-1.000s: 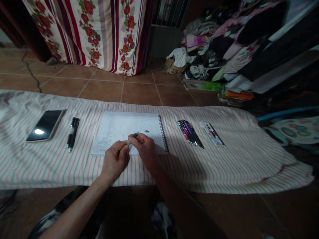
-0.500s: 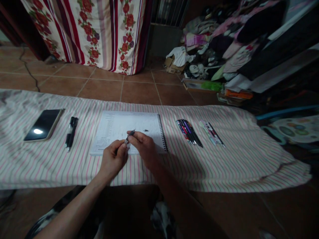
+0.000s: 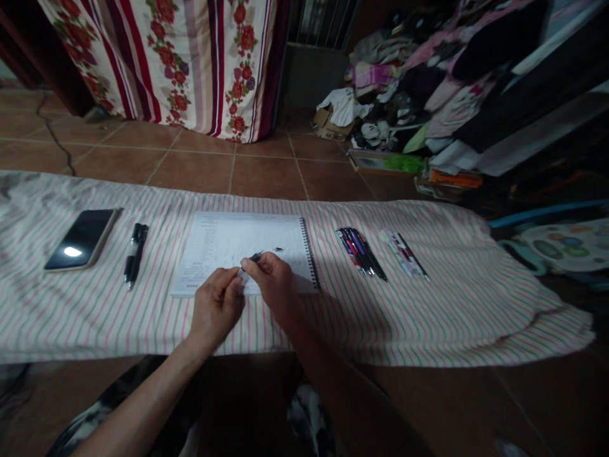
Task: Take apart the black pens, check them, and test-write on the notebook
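Note:
Above the near edge of a spiral notebook (image 3: 252,228), both my hands are closed on one pen (image 3: 256,257) with a dark tip section. My left hand (image 3: 216,308) pinches its lighter rear part between thumb and fingers. Around the front part wrap the thumb and fingers of my right hand (image 3: 276,279), with the dark tip showing past them toward the upper right. Much of the pen is hidden by the fingers. On the page, just beyond my right hand, lies a small dark piece (image 3: 278,249), too small to name.
Left of the notebook lie black pens (image 3: 136,254) and a phone (image 3: 83,240). Two groups of pens, one mostly dark (image 3: 362,254) and one lighter (image 3: 404,254), lie to the right. A striped cloth (image 3: 442,317) covers the surface. Piled clothes (image 3: 404,89) stand beyond, at right.
My right hand's fingers have shifted and curled further round the front of the pen, so less of it shows. My left hand keeps its pinch nearly in place.

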The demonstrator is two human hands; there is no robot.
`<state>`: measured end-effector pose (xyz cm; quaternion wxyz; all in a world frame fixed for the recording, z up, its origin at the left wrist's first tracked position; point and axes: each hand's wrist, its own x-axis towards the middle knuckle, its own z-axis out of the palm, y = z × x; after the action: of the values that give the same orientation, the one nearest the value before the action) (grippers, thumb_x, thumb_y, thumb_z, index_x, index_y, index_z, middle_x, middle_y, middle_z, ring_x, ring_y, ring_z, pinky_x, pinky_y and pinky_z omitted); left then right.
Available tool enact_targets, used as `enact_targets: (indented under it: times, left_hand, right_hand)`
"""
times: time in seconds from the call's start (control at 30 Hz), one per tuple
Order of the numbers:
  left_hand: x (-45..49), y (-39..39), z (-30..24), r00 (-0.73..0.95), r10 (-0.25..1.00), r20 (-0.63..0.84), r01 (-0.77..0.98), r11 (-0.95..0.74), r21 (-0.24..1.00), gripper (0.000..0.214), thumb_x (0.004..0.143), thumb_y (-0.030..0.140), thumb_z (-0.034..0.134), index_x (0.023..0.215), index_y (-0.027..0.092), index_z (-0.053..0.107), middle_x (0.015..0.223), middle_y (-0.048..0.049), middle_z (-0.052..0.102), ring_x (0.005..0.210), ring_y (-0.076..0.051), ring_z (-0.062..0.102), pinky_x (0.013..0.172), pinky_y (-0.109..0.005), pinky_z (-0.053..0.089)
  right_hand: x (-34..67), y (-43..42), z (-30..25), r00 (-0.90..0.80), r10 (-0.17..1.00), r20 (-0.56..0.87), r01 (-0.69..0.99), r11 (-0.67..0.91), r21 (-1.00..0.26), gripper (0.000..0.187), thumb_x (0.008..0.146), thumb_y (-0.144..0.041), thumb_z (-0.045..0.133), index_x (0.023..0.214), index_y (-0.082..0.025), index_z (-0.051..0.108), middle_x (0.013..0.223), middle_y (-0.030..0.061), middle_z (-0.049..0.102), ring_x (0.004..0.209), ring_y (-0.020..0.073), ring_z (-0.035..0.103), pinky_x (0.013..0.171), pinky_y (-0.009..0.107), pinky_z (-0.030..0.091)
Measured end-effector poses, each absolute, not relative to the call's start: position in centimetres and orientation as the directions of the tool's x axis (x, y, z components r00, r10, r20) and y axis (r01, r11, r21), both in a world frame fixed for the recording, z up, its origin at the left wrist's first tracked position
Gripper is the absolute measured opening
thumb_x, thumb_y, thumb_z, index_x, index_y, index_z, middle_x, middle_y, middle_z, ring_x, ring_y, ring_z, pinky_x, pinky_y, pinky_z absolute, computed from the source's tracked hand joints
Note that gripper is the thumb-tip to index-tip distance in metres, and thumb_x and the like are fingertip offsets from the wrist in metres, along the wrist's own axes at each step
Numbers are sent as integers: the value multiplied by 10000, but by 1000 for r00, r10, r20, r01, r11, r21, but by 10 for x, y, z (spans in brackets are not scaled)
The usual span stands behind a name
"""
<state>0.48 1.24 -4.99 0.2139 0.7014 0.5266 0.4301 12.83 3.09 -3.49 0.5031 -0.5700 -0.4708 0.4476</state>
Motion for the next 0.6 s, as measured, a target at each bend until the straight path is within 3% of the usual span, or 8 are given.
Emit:
enact_targets:
  times: [0.1,0.3,0.47,0.6]
  left_hand:
    - [5,12,-52,72,931,359,540,-339,771,246,845,284,450,917,152,643,737,-32,600,694,-152,577,649,-272,460]
    - [8,12,-56,66,970,232,443,-237,864,242,862,302,444,874,172,646,659,8,575,619,-125,546,600,-247,440]
    - [6,13,-55,87,957,275,507,-280,815,268,856,301,429,898,160,652,677,-9,590,630,-137,555,608,-268,447]
    - [5,13,-54,71,946,316,536,-304,788,273,842,307,433,900,154,651,697,-19,591,647,-145,562,619,-280,453]
  right_hand:
    - [127,30,-35,132,991,-39,-4,-39,-999,226,671,-380,644,616,-187,539,562,-42,539,537,97,486,527,232,381]
    - [130,28,-29,96,993,-68,-157,-53,-986,260,709,-349,616,904,-188,674,842,14,674,768,129,594,726,270,461]
    - [129,31,-33,116,991,-59,-59,-53,-997,181,696,-335,627,747,-170,679,717,9,676,728,148,616,679,268,471]
    - [125,32,-36,151,988,-31,46,-38,-998,185,704,-348,614,729,-170,659,646,-7,653,645,137,608,609,253,461]
